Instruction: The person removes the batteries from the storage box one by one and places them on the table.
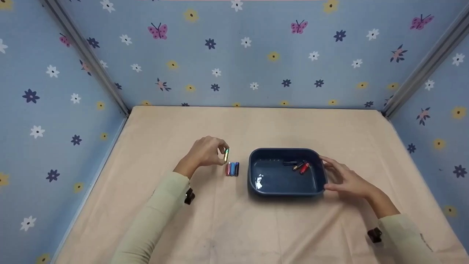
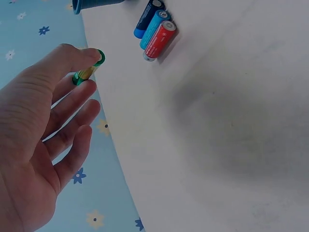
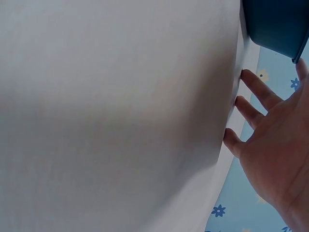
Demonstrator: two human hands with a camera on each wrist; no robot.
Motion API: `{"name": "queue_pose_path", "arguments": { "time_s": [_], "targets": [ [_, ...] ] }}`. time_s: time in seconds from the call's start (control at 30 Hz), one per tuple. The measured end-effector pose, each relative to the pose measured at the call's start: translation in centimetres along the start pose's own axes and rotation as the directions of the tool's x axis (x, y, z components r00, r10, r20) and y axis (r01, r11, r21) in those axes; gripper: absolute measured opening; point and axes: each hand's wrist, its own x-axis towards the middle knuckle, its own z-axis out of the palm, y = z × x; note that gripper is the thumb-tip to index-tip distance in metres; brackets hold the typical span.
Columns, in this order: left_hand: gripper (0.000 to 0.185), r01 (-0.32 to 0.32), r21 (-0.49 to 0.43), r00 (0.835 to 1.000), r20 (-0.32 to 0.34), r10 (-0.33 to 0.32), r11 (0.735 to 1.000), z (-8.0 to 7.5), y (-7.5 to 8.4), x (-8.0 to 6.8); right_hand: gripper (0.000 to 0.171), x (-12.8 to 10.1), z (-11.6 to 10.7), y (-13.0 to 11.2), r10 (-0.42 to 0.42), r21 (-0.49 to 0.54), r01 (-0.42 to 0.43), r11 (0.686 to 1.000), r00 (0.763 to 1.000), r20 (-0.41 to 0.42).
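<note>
My left hand (image 1: 207, 152) pinches a green-and-gold battery (image 2: 87, 68) between thumb and fingertips, above the table. Just under it, a red battery (image 2: 160, 40), a light blue one (image 2: 155, 29) and a dark blue one (image 2: 148, 18) lie side by side. To their right stands a dark blue rectangular bin (image 1: 285, 194). Inside it are a red battery (image 1: 304, 168), a black-and-copper one (image 1: 298, 165) and a dark one (image 1: 290, 162). My right hand (image 1: 350, 179) rests at the bin's right end, fingers spread, thumb and a fingertip at its rim.
A pale cloth (image 1: 278, 234) with a few creases covers the table. Blue walls (image 1: 249, 66) printed with flowers and butterflies enclose its back and both sides. Metal posts (image 1: 88, 58) stand at the back corners.
</note>
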Motion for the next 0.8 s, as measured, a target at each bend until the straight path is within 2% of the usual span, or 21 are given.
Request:
{"name": "queue_pose_path", "arguments": {
  "time_s": [0.33,0.57,0.8],
  "targets": [
    [0.038,0.019,-0.05,1.0,-0.01,-0.019,0.999,1.4,-0.9,-0.9,0.094,0.1,-0.1,-0.2,-0.006,-0.003,0.006,1.0,1.0,-0.001],
    [0.037,0.033,-0.046,0.999,0.038,-0.031,0.998,3.1,-1.2,-1.2,0.095,0.1,-0.1,0.1,-0.007,0.012,0.007,1.0,1.0,-0.008],
    [0.039,0.04,-0.04,0.998,0.048,-0.038,0.998,4.4,-1.6,-1.2,0.095,0.1,0.0,-0.1,-0.068,0.042,0.068,0.997,0.998,-0.002]
  ]
}}
